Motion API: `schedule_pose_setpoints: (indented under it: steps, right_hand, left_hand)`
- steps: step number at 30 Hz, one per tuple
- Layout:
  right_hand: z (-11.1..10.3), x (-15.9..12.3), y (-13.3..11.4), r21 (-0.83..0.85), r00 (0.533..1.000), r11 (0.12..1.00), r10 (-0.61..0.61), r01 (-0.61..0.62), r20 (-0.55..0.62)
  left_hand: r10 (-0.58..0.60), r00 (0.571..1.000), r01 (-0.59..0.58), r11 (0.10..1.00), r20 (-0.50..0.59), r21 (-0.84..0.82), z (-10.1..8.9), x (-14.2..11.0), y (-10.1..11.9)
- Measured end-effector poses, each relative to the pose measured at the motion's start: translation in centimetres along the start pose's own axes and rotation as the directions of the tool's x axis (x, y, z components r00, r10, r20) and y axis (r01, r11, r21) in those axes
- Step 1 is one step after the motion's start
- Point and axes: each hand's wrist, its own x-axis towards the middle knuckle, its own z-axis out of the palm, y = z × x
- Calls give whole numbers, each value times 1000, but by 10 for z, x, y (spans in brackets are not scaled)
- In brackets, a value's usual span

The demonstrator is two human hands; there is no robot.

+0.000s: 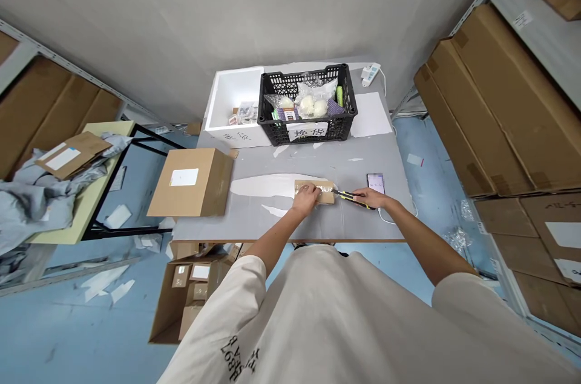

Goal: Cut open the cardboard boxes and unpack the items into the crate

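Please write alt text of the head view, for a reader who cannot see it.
A person's left hand rests on a small cardboard box on a gray table, while the right hand holds a yellow-and-black tool at the box's right end. Behind are a white container and black crate.

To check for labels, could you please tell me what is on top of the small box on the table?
The left hand rests on the small box, beside what looks like shiny tape; the surface beneath is covered.

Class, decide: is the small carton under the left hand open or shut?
The carton looks shut: shiny tape crosses its top, no raised flap shows.
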Motion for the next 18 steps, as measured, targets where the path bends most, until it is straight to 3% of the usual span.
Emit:
schedule_pose_setpoints:
  steps: [7, 11, 18]
  right_hand:
    - [26, -24, 10, 163, 998, 987, 23, -13, -62]
    - [33, -31, 16, 168, 998, 985, 38, -30, -46]
    - [45, -33, 13, 199, 988, 980, 48, -17, -150]
  left_hand:
    - [7, 1000, -7, 1000, 5, -6, 0, 1, -1]
    - [11, 1000, -11, 1000, 0, -15, -1, 0, -2]
    - [26, 1000, -26, 1000, -6, 2, 0, -4, -2]
